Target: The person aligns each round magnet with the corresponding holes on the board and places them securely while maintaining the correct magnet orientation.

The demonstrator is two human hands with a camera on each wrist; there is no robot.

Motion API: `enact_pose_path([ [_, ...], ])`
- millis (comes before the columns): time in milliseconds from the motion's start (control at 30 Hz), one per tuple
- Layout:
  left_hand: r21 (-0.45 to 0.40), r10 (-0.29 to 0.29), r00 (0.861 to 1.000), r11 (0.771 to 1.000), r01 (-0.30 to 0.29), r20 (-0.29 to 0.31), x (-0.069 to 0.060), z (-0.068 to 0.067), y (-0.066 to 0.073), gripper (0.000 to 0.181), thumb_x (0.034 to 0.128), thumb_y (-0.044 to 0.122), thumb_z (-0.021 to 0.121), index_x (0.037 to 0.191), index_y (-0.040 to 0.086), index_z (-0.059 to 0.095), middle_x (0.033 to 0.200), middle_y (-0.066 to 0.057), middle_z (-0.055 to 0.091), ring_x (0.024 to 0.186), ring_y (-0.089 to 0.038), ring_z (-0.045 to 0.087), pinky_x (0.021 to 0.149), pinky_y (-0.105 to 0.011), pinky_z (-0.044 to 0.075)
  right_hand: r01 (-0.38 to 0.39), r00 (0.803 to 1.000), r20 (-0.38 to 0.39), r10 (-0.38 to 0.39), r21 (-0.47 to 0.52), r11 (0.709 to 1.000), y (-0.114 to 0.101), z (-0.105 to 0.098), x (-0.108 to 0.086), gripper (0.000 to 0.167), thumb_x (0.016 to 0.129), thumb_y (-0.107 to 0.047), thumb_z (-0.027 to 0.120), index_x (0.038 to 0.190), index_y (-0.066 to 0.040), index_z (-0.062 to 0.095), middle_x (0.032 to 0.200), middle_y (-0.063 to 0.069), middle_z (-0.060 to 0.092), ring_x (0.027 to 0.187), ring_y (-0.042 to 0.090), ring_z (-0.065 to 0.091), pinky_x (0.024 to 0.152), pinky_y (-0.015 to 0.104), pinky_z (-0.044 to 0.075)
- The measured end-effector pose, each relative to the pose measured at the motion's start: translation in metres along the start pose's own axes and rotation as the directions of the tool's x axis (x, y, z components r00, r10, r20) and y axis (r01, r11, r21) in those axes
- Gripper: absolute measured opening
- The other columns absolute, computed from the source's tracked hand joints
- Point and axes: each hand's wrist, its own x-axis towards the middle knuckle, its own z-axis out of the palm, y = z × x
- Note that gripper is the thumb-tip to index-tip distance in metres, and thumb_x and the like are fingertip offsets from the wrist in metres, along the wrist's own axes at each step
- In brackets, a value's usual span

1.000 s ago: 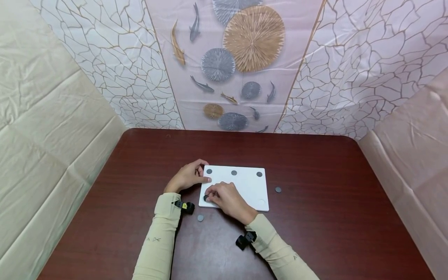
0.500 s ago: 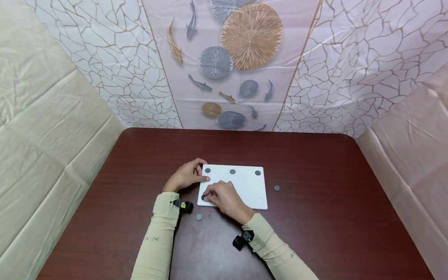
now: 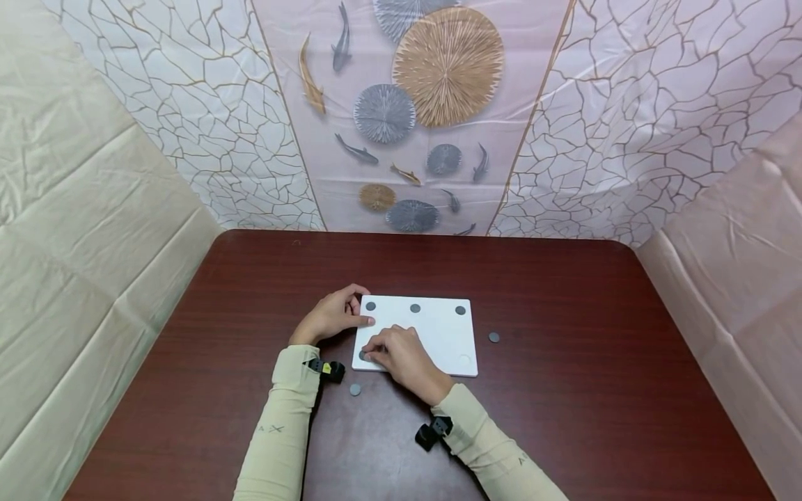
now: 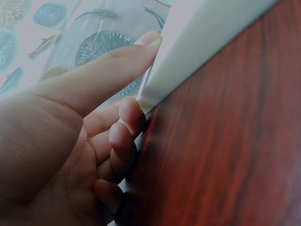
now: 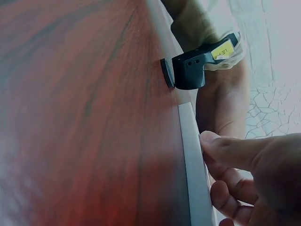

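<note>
Right hand (image 3: 404,356) pinches a gray disc (image 3: 362,355) at the near-left corner of the white board (image 3: 441,337); left hand (image 3: 328,316) grips its left edge.

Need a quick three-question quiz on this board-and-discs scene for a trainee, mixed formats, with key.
1. How many grey discs are visible on the table, off the white board?
2. True or false: the left hand touches the board's right side.
3. Which corner of the board are the right hand fingertips at? A far left, B near left, C far right.

Key: 1. Two. 2. False; left side. 3. B.
</note>
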Motion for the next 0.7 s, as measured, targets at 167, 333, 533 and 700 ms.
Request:
enact_pose_path([
  [167, 0.004, 0.002, 1.0, 1.0, -0.002, -0.003, 0.0, 0.001, -0.001, 0.053, 0.0896, 0.028, 0.088, 0.134, 0.015, 0.062, 0.087, 0.0, 0.062, 0.071, -0.015, 0.053, 0.071, -0.032, 0.045, -0.001, 1.0, 0.011, 0.001, -0.014, 1.0, -0.002, -0.002, -0.001, 0.007, 0.096, -0.018, 0.079, 0.099, -0.018, 0.085, 0.092, -0.007, 0.08, 0.088, 0.016, 0.066, 0.081, 0.043, 0.045],
  [333, 0.009, 0.004, 1.0, 1.0, -0.004, 0.003, -0.001, 0.0, 0.0, 0.053, 0.0896, 0.029, 0.087, 0.134, 0.015, 0.062, 0.087, 0.0, 0.062, 0.071, -0.015, 0.053, 0.071, -0.032, 0.045, 0.022, 1.0, 0.016, -0.022, -0.001, 1.0, -0.001, -0.004, -0.001, 0.008, 0.095, -0.015, 0.08, 0.099, -0.017, 0.086, 0.094, -0.007, 0.081, 0.09, 0.017, 0.068, 0.086, 0.043, 0.051],
  [533, 0.005, 0.004, 1.0, 1.0, -0.004, 0.004, 0.001, 0.0, -0.001, 0.053, 0.0897, 0.029, 0.087, 0.134, 0.016, 0.061, 0.088, 0.0, 0.062, 0.071, -0.015, 0.053, 0.072, -0.033, 0.045, 0.042, 0.999, 0.029, -0.043, 0.025, 0.999, 0.002, -0.008, -0.001, 0.008, 0.095, -0.012, 0.079, 0.1, -0.014, 0.086, 0.096, -0.004, 0.081, 0.092, 0.017, 0.071, 0.086, 0.037, 0.055],
  [700, -0.004, 0.006, 1.0, 1.0, -0.006, 0.003, 0.0, -0.001, -0.001, 0.053, 0.0891, 0.029, 0.088, 0.133, 0.015, 0.062, 0.088, 0.0, 0.062, 0.072, -0.015, 0.054, 0.072, -0.033, 0.045, 0.031, 0.997, 0.067, -0.034, 0.048, 0.998, 0.001, -0.013, -0.001, 0.008, 0.096, -0.011, 0.079, 0.101, -0.013, 0.085, 0.096, -0.001, 0.08, 0.093, 0.016, 0.071, 0.083, 0.032, 0.056],
])
